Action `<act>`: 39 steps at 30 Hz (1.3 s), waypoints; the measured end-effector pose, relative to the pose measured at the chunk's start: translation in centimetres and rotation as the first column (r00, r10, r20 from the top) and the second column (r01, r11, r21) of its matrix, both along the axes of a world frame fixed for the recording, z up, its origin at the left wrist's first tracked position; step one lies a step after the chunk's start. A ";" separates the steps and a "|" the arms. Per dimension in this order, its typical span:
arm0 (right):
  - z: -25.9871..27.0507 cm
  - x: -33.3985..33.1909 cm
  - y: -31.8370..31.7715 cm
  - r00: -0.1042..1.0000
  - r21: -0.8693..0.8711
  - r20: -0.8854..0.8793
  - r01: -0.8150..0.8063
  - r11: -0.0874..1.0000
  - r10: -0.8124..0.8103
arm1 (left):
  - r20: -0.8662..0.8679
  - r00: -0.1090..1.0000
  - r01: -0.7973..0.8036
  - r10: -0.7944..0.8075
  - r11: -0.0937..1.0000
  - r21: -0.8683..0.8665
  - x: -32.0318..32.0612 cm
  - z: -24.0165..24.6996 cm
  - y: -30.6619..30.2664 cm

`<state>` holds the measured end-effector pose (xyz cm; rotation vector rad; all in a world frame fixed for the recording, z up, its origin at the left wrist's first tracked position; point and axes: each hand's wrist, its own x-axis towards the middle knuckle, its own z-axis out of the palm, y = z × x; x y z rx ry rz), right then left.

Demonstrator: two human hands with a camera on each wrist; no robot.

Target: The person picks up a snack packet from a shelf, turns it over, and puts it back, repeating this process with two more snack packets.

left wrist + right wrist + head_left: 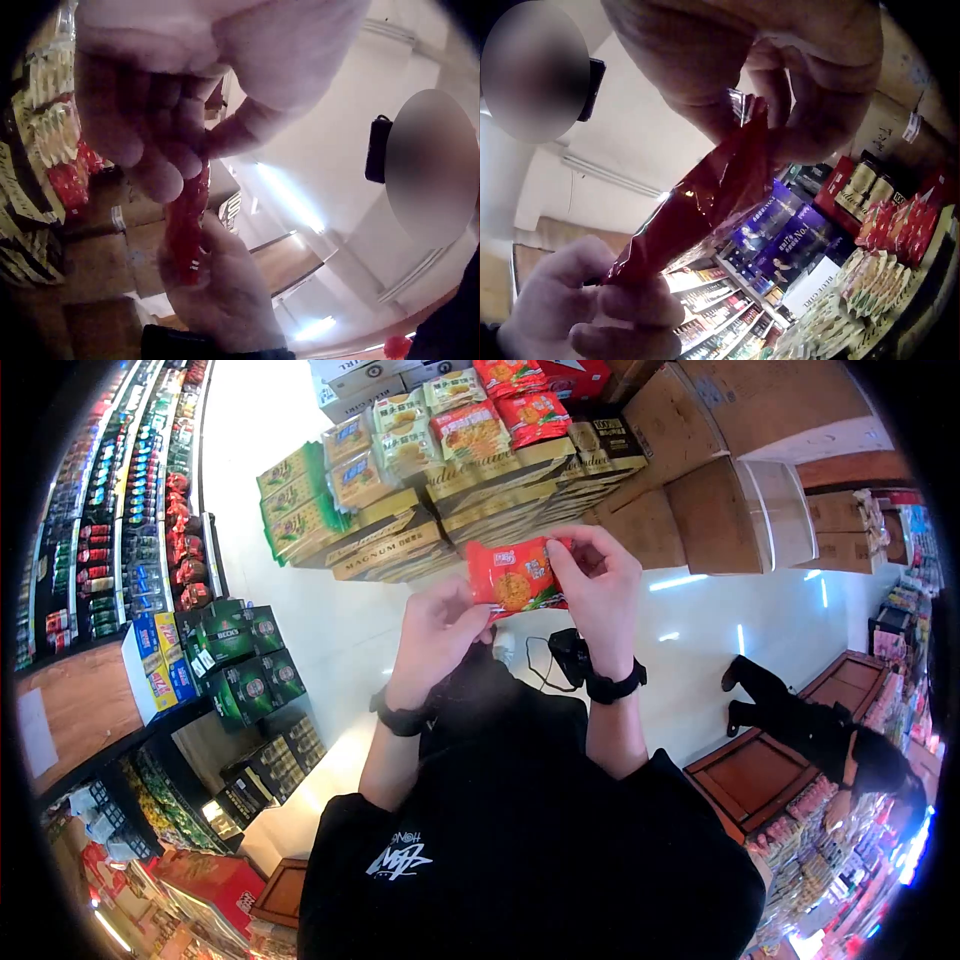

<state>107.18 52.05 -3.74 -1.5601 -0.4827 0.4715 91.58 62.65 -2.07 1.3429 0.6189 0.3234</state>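
Note:
A small red packet (515, 578) with a round biscuit picture is held up between both hands in front of the chest. The left hand (437, 630) pinches its left end between thumb and fingers. At the other end, the right hand (600, 582) pinches the upper right corner, thumb on the front. In the left wrist view the packet (187, 232) appears edge-on below the left hand (202, 75). From the right wrist, the packet (697, 202) slants between the right hand (772, 67) above and the left hand (592, 307) below.
Beyond the hands, stacked gold boxes (390, 540) carry more packets, with red ones (470, 432) among them. Cardboard boxes (720, 510) stand to the right. Green beer cartons (240, 660) and drink shelves are on the left. Another person (820, 735) is at the right.

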 end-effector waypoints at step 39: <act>-7.9 26.5 18.2 0.957 -0.283 0.102 -0.235 0.930 0.273 | -0.451 0.740 0.027 0.499 0.648 0.761 24.8 -7.5 12.3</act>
